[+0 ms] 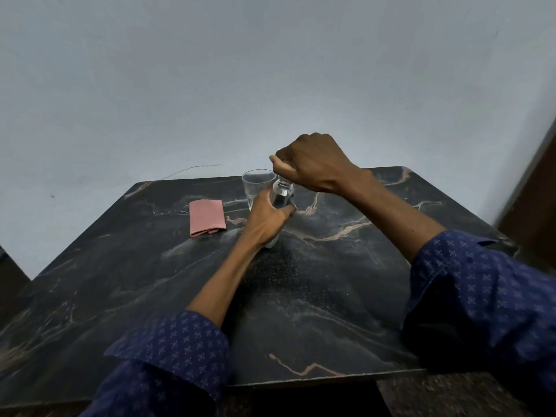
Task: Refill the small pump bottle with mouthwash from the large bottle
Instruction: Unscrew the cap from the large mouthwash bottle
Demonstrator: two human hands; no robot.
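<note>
Near the table's (301, 296) far edge, my left hand (267, 218) wraps the bottle (282, 194) firmly while my right hand (313, 164), fingers curled closed over its top, should twist without tipping it.

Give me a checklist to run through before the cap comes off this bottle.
1. Bottle steadied: ok, left hand wraps its body.
2. Grip on the top: ok, right hand is closed over it.
3. Bottle upright on the table: ok.
4. Glass out of the way: not ok, it stands right behind the bottle.
5. Cloth within reach for spills: ok, folded to the left.
6. Second bottle ready: cannot tell, none in view.
</note>
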